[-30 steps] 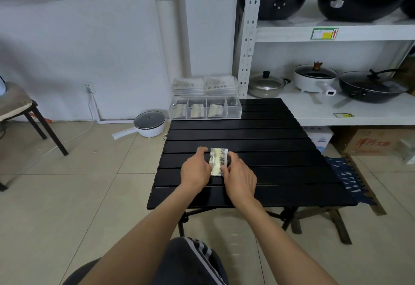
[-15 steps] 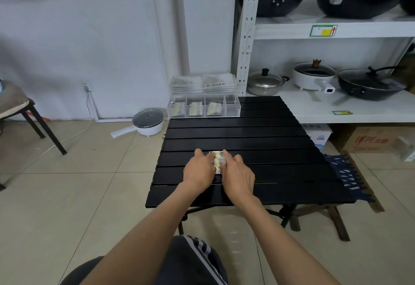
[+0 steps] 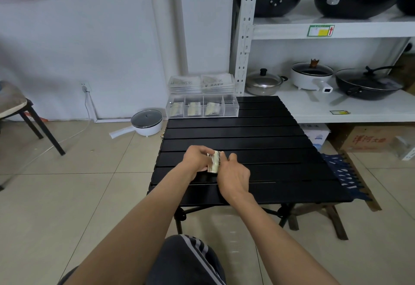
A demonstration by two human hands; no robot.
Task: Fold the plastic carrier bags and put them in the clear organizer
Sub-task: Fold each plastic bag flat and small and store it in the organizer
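I use the black counter [image 3: 258, 141] as my landmark. It is the biggest thing here, and all the work happens on it.

At the far left corner of the counter sits the clear organizer [image 3: 202, 106]. Its lid stands open behind it. It has four little rooms in a row. Three rooms each hold a folded bag, and the room on the right end looks empty.

Near the front edge of the counter, a bit left of the middle, are my two hands. My left hand [image 3: 196, 158] and my right hand [image 3: 234, 173] both pinch one small folded bag [image 3: 214, 161] between them. It looks raised a little off the counter.

I think the folding of this bag is just about done. Next I would keep it squeezed so it does not pop open, reach to the far left corner, and slide it down into the empty room.
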